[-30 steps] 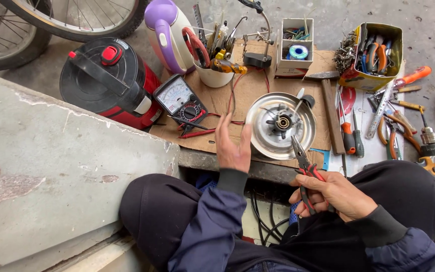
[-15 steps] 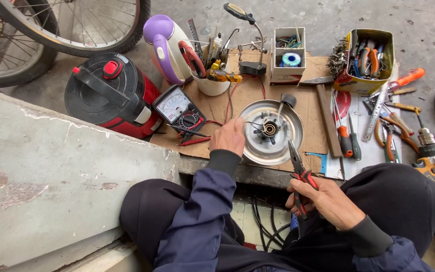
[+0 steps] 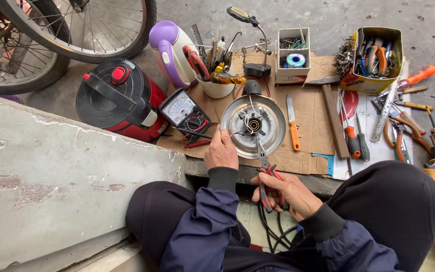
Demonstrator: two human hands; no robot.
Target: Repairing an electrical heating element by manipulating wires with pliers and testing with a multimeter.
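The left hand [image 3: 221, 150] rests on the near left rim of a round metal kettle base [image 3: 253, 125], which lies upside down on a sheet of cardboard [image 3: 312, 108] on the worktop; its grip is curled over the rim, fingers touching the metal. The right hand [image 3: 287, 190] has its grip clenched around the red and black handles of a pair of pliers [image 3: 266, 171], whose nose points away from the person and reaches over the near edge of the base, toward the fittings at its centre. Just left of the base lies an analogue multimeter [image 3: 183, 111] with its leads, and beyond that a red and black cooker [image 3: 118, 98]. Right of the base an orange-handled knife [image 3: 291, 124] lies on the cardboard. At the far edge stand a purple kettle [image 3: 169, 48], a white cup of tools [image 3: 216, 83] and a yellow tin of pliers [image 3: 375, 58]
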